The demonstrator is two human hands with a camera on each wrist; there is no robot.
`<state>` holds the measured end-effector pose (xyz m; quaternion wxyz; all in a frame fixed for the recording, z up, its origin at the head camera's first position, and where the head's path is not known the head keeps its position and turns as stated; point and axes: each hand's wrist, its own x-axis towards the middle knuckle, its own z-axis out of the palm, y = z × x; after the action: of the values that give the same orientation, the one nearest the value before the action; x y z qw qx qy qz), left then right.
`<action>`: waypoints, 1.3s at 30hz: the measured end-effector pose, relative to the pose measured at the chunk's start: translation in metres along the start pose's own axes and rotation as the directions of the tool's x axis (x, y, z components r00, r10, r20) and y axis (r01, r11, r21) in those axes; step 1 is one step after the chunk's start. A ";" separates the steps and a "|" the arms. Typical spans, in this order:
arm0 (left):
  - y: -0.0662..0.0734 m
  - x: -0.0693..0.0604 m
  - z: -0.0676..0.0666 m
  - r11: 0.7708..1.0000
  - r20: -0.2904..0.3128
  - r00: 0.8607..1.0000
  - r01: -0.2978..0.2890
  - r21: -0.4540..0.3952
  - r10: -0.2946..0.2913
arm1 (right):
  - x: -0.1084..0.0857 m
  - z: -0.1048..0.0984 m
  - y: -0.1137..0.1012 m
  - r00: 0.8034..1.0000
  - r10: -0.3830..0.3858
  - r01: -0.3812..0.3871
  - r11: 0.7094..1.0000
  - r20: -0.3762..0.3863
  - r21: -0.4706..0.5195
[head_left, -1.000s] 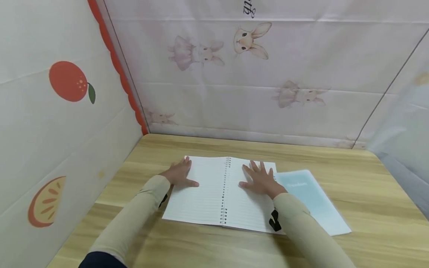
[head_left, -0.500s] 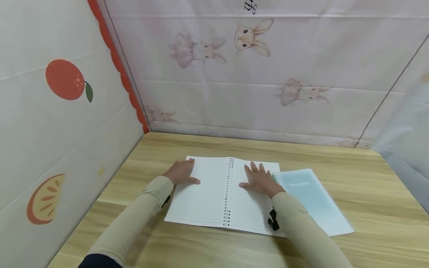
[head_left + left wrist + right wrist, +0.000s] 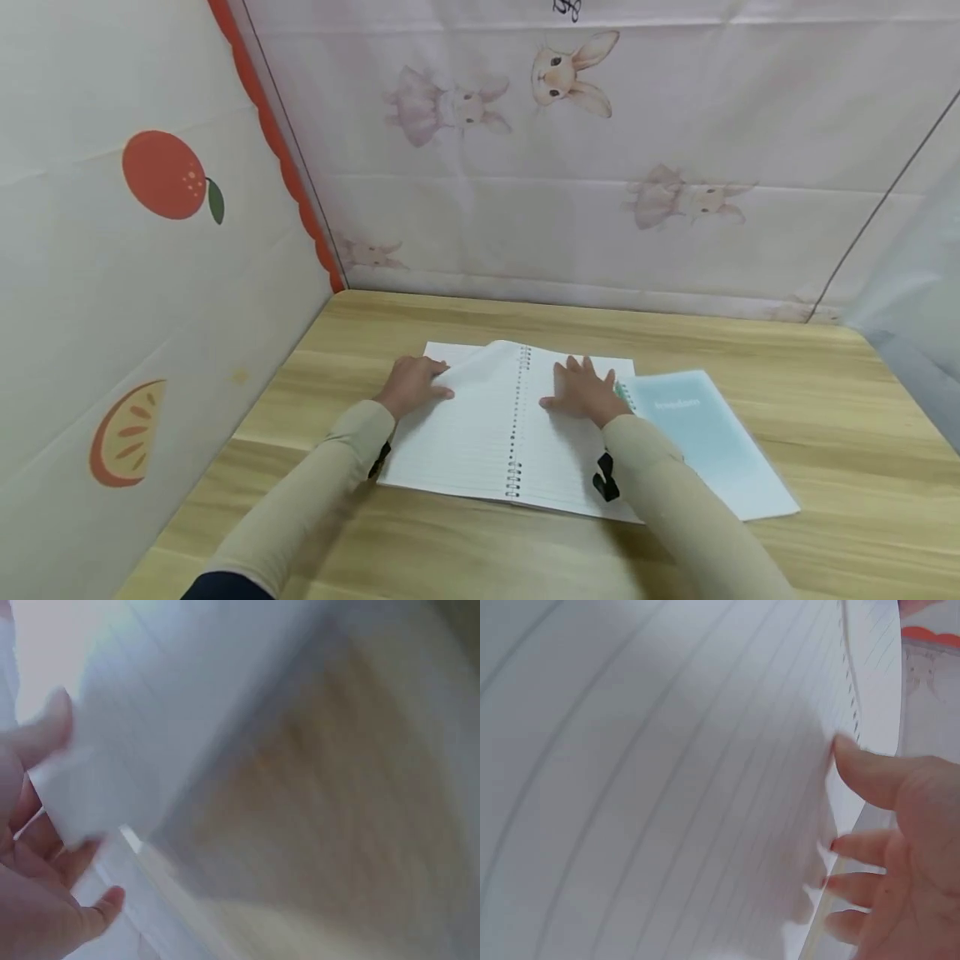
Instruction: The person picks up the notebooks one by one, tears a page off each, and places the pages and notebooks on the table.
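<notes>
An open spiral notebook (image 3: 465, 433) with lined white pages lies on the wooden table. At its upper left, my left hand (image 3: 411, 385) pinches the top corner of a left page, which lifts and bends; the left wrist view shows the page (image 3: 150, 690) between thumb and fingers of that hand (image 3: 45, 855). My right hand (image 3: 587, 392) rests spread on the right page near its top. In the right wrist view the fingertips of this hand (image 3: 892, 840) touch the lined page (image 3: 667, 787), with the thumb near the binding holes.
A light blue notebook (image 3: 712, 442) lies on the table (image 3: 450, 550) to the right, close beside the open one and partly behind the right forearm. Behind the table stands a cover with rabbit prints (image 3: 480, 208); on the left is one with fruit prints (image 3: 75, 275).
The left page lay flat before; its upper corner has come up and curves toward the rings. My left fingers have closed in from a spread pose. The right hand stays on its page.
</notes>
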<state>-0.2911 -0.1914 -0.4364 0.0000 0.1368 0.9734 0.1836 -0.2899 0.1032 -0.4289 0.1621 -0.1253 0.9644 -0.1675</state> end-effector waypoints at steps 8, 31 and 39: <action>-0.003 -0.003 -0.014 0.858 0.112 0.988 0.151 -0.490 -0.110 | 0.012 0.015 -0.003 1.000 -0.016 0.015 0.998 0.024 0.057; -0.001 -0.020 -0.067 0.366 0.329 0.885 0.441 -0.820 -0.329 | 0.010 0.014 -0.006 0.999 -0.010 0.013 0.998 -0.041 0.066; 0.004 -0.015 -0.060 0.306 0.286 0.865 0.427 -0.851 -0.412 | 0.008 0.014 -0.007 1.000 -0.007 0.009 0.997 -0.028 0.081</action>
<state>-0.2785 -0.2134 -0.3793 0.1269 -0.1411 0.7251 0.6620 -0.2908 0.0904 -0.4406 0.1529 -0.1202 0.9584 -0.2088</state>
